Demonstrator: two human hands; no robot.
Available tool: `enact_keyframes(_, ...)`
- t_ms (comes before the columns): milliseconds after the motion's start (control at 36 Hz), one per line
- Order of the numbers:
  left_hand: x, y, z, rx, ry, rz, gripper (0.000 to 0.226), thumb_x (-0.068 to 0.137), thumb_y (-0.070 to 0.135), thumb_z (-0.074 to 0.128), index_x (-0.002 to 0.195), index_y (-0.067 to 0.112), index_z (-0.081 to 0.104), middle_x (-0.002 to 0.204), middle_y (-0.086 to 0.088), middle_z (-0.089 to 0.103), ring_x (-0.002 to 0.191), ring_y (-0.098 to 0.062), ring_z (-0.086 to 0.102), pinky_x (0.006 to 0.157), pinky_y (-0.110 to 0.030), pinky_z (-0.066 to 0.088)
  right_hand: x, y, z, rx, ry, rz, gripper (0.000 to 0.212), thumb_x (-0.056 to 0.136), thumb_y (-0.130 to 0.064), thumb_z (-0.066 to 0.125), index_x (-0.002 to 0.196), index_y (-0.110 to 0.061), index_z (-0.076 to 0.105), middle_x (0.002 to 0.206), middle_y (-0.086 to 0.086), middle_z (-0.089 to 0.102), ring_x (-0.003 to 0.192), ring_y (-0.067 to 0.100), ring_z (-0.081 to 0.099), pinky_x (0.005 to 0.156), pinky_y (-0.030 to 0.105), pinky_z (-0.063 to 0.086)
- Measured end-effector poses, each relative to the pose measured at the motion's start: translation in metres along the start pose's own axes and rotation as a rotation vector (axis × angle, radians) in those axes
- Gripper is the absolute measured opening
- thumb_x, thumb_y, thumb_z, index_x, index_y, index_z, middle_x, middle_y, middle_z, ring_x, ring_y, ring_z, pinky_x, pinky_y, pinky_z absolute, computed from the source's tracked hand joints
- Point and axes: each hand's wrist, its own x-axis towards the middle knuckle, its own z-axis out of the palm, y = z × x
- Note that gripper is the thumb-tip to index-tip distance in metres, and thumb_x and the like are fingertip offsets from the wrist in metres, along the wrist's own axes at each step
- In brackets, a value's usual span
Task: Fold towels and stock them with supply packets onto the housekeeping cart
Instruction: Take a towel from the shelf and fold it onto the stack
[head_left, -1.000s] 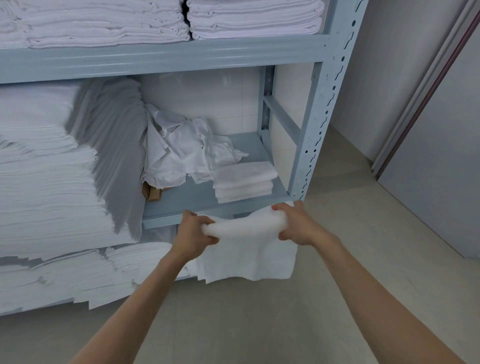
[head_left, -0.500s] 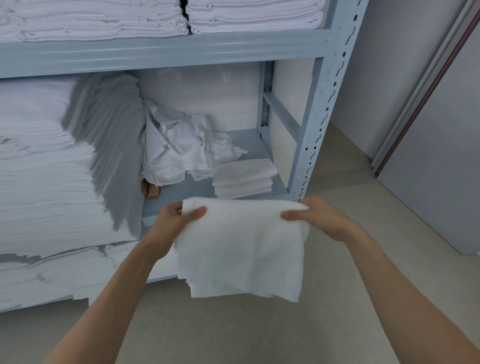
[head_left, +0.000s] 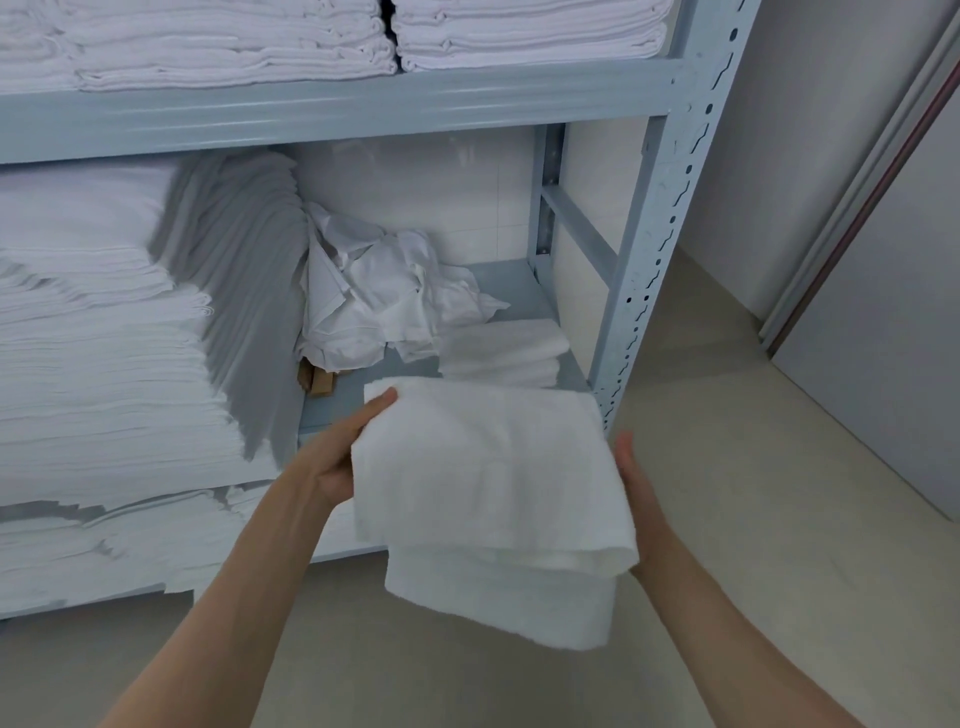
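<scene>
The towel (head_left: 483, 467) is soft, fluffy white cloth. The shelf frame (head_left: 660, 249) is painted metal with a slight gloss. The floor (head_left: 727, 519) looks smooth and matt.

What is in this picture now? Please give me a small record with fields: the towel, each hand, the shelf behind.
towel: white towel, folded over, held in the air before the shelf
left hand: left hand grips the towel's left edge, thumb on top
right hand: right hand lies flat against the towel's right side, fingers straight
shelf: grey metal shelf with a crumpled white cloth and a small pile of folded towels
cart: not in view
</scene>
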Motion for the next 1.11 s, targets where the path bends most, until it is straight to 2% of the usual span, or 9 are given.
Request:
enact_keyframes(56, 0.002, -0.003, -0.004, -0.029, -0.014, -0.021, 0.048, 0.08, 0.03, 0.075, 0.121, 0.007, 0.07, 0.114, -0.018, 0.073, 0.092, -0.032, 0.074, 0.066, -0.044, 0.061, -0.006, 0.0, 0.005, -0.049, -0.146, 0.091, 0.064, 0.069, -0.049, 0.084, 0.118, -0.01, 0.073, 0.129, 0.017, 0.065, 0.115, 0.033, 0.065, 0.084, 0.044, 0.058)
enact_keyframes(111, 0.005, -0.004, -0.007, -0.049, -0.026, -0.032, 0.049, 0.08, 0.031, 0.074, 0.122, 0.007, 0.069, 0.114, -0.018, 0.073, 0.092, -0.032, 0.074, 0.067, -0.045, 0.061, -0.005, 0.001, 0.004, -0.112, -0.186, 0.145, 0.068, 0.054, -0.028, 0.096, 0.113, -0.004, 0.074, 0.126, 0.02, 0.066, 0.111, 0.035, 0.067, 0.081, 0.044, 0.058)
enact_keyframes(250, 0.011, -0.02, -0.02, -0.183, -0.138, 0.057, 0.056, 0.087, 0.053, 0.065, 0.126, 0.013, 0.069, 0.127, -0.014, 0.068, 0.112, -0.033, 0.068, 0.08, -0.048, 0.059, -0.005, -0.003, 0.016, -0.081, -0.175, 0.136, 0.043, 0.067, -0.008, 0.073, 0.11, -0.002, 0.075, 0.114, 0.019, 0.071, 0.102, 0.037, 0.07, 0.079, 0.046, 0.058)
enact_keyframes(361, 0.021, -0.055, -0.027, -0.281, -0.215, 0.072, 0.071, 0.087, 0.069, 0.054, 0.136, 0.018, 0.062, 0.141, -0.012, 0.058, 0.128, -0.034, 0.057, 0.095, -0.05, 0.054, -0.001, -0.008, 0.026, -0.007, -0.19, 0.123, 0.056, 0.051, -0.006, 0.081, 0.106, 0.001, 0.075, 0.108, 0.021, 0.072, 0.095, 0.038, 0.071, 0.079, 0.047, 0.059)
enact_keyframes(472, 0.028, -0.081, -0.035, -0.272, -0.199, -0.073, 0.093, 0.074, 0.081, 0.057, 0.136, 0.012, 0.061, 0.141, -0.017, 0.058, 0.129, -0.04, 0.055, 0.098, -0.054, 0.049, 0.002, -0.014, 0.024, -0.039, -0.126, 0.17, 0.024, 0.069, -0.008, 0.059, 0.08, 0.003, 0.077, 0.08, 0.017, 0.073, 0.073, 0.031, 0.073, 0.062, 0.034, 0.059)
enact_keyframes(611, 0.022, -0.093, -0.046, -0.161, -0.219, 0.014, 0.059, 0.086, 0.053, 0.064, 0.126, 0.01, 0.068, 0.139, -0.018, 0.058, 0.125, -0.037, 0.059, 0.09, -0.049, 0.055, 0.005, -0.012, 0.016, -0.048, -0.057, 0.218, 0.041, 0.079, -0.014, 0.057, 0.114, 0.003, 0.071, 0.109, 0.022, 0.069, 0.091, 0.038, 0.07, 0.075, 0.044, 0.059)
enact_keyframes(778, 0.016, -0.086, -0.032, 0.041, -0.194, 0.058, 0.043, 0.083, 0.015, 0.072, 0.125, 0.006, 0.068, 0.135, -0.021, 0.061, 0.12, -0.036, 0.063, 0.085, -0.043, 0.058, 0.011, -0.016, 0.013, -0.071, -0.056, 0.157, 0.046, 0.086, -0.032, 0.068, 0.123, -0.005, 0.069, 0.121, 0.021, 0.068, 0.102, 0.036, 0.069, 0.079, 0.043, 0.058)
enact_keyframes(1000, 0.018, -0.067, -0.037, 0.154, -0.067, 0.103, 0.05, 0.07, 0.005, 0.075, 0.12, 0.002, 0.067, 0.121, -0.025, 0.067, 0.092, -0.034, 0.073, 0.069, -0.04, 0.061, 0.006, -0.032, 0.006, -0.273, -0.164, 0.226, 0.051, 0.08, -0.018, 0.08, 0.127, -0.007, 0.066, 0.135, 0.017, 0.061, 0.123, 0.033, 0.06, 0.092, 0.044, 0.055)
enact_keyframes(1111, 0.016, -0.058, -0.036, 0.194, -0.106, 0.118, 0.04, 0.073, 0.014, 0.08, 0.112, 0.009, 0.075, 0.124, -0.021, 0.068, 0.104, -0.036, 0.071, 0.073, -0.04, 0.061, 0.006, -0.037, 0.009, -0.428, -0.172, 0.201, 0.057, 0.08, -0.002, 0.075, 0.133, -0.005, 0.057, 0.131, 0.016, 0.064, 0.119, 0.033, 0.063, 0.092, 0.043, 0.056)
